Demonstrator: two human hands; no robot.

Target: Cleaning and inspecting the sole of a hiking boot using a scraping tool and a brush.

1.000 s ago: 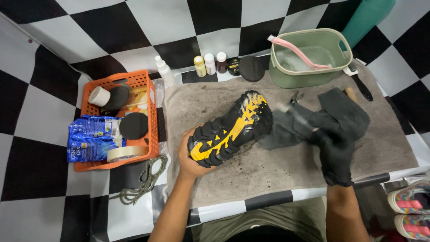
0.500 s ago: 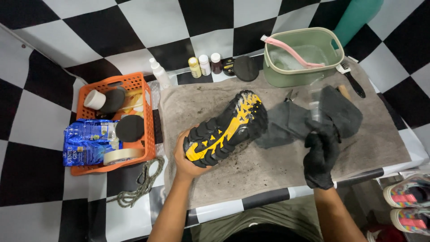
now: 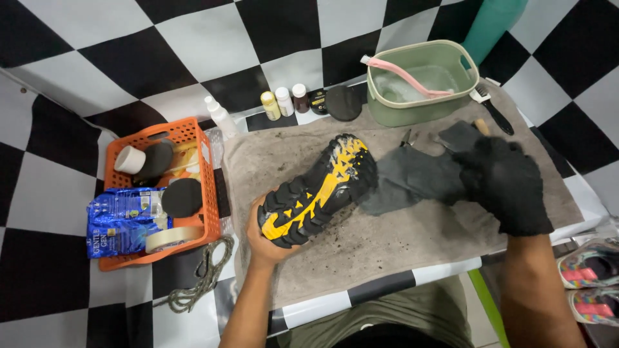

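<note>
A black shoe with a yellow and black sole (image 3: 319, 191) lies sole up on a dirty grey towel (image 3: 400, 238). My left hand (image 3: 264, 240), bare, grips the shoe at its heel end. My right hand (image 3: 506, 183) wears a black glove and holds a dark grey cloth (image 3: 409, 177) that reaches to the shoe's toe. The gloved fingers are closed over the cloth's right end.
A green tub (image 3: 419, 103) of soapy water with a pink brush stands at the back right, a black brush (image 3: 493, 113) beside it. Small bottles (image 3: 284, 102) line the back edge. An orange basket (image 3: 203, 187) of supplies sits left, with laces (image 3: 203, 277) below it.
My right hand has come back from the towel's right side and now lies flatter, drawing the cloth toward the shoe's toe. The left hand keeps its hold on the shoe.
</note>
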